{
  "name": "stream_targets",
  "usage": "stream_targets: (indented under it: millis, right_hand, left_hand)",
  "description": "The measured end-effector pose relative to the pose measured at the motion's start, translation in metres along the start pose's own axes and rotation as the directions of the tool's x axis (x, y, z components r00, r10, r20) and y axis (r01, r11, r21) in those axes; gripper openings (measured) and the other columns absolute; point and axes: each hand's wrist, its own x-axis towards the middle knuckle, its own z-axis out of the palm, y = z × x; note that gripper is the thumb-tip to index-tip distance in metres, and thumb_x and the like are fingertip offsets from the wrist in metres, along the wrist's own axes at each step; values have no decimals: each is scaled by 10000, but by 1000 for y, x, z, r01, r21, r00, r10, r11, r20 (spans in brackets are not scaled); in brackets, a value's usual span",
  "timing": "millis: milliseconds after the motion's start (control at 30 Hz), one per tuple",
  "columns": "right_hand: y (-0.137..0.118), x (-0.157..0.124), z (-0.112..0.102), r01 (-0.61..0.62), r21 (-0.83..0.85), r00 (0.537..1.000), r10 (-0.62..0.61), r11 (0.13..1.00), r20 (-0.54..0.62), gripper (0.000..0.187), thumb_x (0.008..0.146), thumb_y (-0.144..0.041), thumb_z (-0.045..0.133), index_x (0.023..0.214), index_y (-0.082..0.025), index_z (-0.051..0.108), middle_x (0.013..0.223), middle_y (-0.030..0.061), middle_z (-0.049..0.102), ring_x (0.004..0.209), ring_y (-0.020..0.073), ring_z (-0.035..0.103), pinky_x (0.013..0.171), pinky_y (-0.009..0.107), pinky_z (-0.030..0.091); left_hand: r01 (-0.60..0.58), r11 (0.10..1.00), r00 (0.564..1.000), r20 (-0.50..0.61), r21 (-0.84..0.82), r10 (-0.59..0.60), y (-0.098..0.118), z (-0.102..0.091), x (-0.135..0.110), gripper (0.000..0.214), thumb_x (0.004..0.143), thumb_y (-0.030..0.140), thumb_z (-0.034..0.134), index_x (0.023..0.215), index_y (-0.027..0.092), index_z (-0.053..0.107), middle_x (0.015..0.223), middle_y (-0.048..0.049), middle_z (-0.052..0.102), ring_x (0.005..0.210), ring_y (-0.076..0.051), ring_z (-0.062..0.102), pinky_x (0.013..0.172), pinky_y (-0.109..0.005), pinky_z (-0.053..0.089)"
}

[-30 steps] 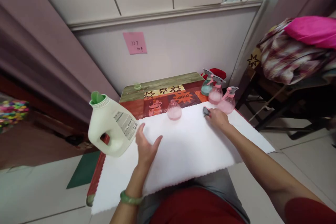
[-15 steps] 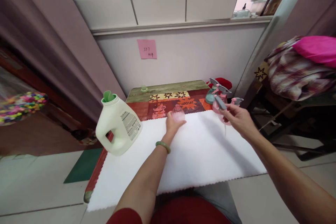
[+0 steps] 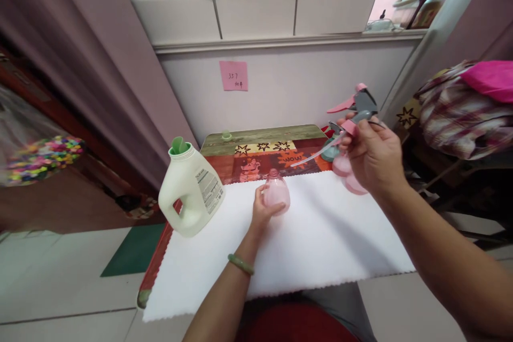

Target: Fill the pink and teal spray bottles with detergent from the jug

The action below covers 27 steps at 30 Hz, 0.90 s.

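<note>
My left hand is wrapped around a small pink open-necked bottle that stands on the white cloth. My right hand is raised above the table's right side and grips a grey and pink spray head, whose thin clear dip tube hangs down and left toward the bottle. A large white detergent jug with an open green spout stands at the cloth's left edge, apart from both hands.
Other pink and teal spray bottles stand behind my right hand. A green cap lies at the back of the patterned table. Clothes are piled on a rack at the right; a wall with a pink note is behind.
My left hand has closed on the pink bottle and drawn it toward me. My right hand has lifted the spray head up from the cloth, with its tube now hanging free.
</note>
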Motion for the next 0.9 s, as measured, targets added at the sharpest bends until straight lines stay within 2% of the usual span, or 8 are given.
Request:
stream_targets:
  millis: [100,167,300,367,467,600,767,900]
  right_hand:
    - [17,-1,22,-9,-11,1000,9,1000,10,282,841,-473,758,971,-243,660,974,-4,692,600,80,592,562,231,546]
    - [29,-2,32,-4,-4,1000,4,1000,5,310,821,-475,771,979,-230,663,938,-14,681,602,67,589,587,216,545]
    - [50,-3,38,12,-21,1000,-12,1000,-1,320,799,-484,785,968,-236,673,886,-24,674,601,71,591,606,219,550]
    - [57,-3,39,7,-29,1000,-7,1000,-16,317,788,-490,794,950,-241,683,855,-25,675,589,76,587,597,222,549]
    - [64,-1,38,-5,-28,999,3,1000,-44,314,767,-487,816,921,-239,699,835,-24,679,575,76,577,586,225,547]
    - [66,-1,36,-5,-31,998,4,999,-60,308,751,-465,837,913,-234,711,841,-24,689,573,72,571,584,219,538]
    - [69,-6,34,-65,-32,994,62,997,-86,328,740,-474,841,922,-236,708,852,-22,705,581,77,585,587,220,536]
    - [75,-9,32,-128,-26,990,126,991,-60,328,739,-477,839,920,-236,710,834,-19,703,582,91,588,580,234,522]
  left_hand:
    - [82,982,996,60,-172,-73,-2,-5,-7,818,562,325,899,1283,246,522,1342,-135,602,1193,-322,602,923,-434,536]
    - [149,956,987,103,-251,-127,-3,-9,-7,795,590,354,885,1300,220,552,1370,-155,598,1238,-343,579,953,-457,531]
    - [255,902,967,117,-348,-228,-2,-18,-6,668,708,390,816,1297,200,566,1389,-173,589,1229,-364,580,896,-531,563]
    - [284,879,959,115,-384,-259,-3,-20,-5,624,734,368,803,1289,200,572,1388,-167,593,1216,-357,587,861,-531,581]
    - [305,848,952,116,-434,-283,-3,-22,-5,573,758,376,791,1268,201,597,1356,-158,619,1150,-334,623,775,-460,604]
    - [321,808,945,113,-494,-307,-2,-24,-5,510,825,475,726,1225,175,625,1235,-157,677,989,-284,675,639,-350,578]
    - [365,766,930,170,-529,-326,5,-27,-7,550,857,540,673,1236,146,615,1053,-147,720,818,-268,695,572,-354,554]
    - [377,754,926,232,-539,-297,10,-27,-9,632,840,594,670,1274,138,606,1042,-146,726,780,-260,697,545,-334,535]
